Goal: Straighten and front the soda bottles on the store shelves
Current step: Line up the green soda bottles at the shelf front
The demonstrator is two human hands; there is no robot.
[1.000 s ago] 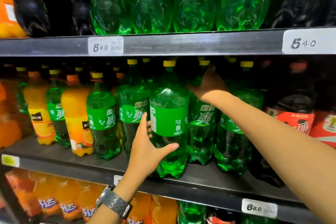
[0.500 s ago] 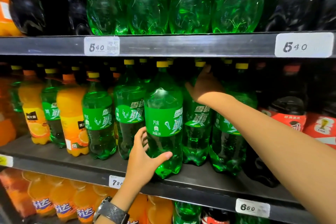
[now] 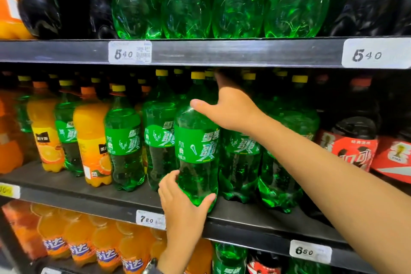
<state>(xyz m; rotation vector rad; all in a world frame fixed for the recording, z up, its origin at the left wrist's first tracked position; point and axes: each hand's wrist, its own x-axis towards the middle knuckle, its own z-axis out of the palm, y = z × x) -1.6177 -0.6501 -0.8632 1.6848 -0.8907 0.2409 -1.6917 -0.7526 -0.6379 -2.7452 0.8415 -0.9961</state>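
A large green soda bottle (image 3: 196, 140) with a yellow cap stands at the front of the middle shelf (image 3: 89, 196), label facing out. My left hand (image 3: 183, 204) cups its base from below and the left. My right hand (image 3: 229, 107) lies on its shoulder, thumb across the front, fingers reaching behind the neck. More green bottles (image 3: 124, 138) stand in a row to its left and right, labels turned at slightly different angles.
Orange juice bottles (image 3: 92, 140) stand at the left of the same shelf, red-labelled cola bottles (image 3: 353, 142) at the right. The shelf above holds green and dark bottles (image 3: 186, 0). Orange soda bottles (image 3: 104, 249) fill the shelf below. Price tags (image 3: 130, 52) line the edges.
My right hand came forward from behind the bottles onto the front bottle's shoulder. My left hand slid down to cup its base. The bottle's label has turned further to the front.
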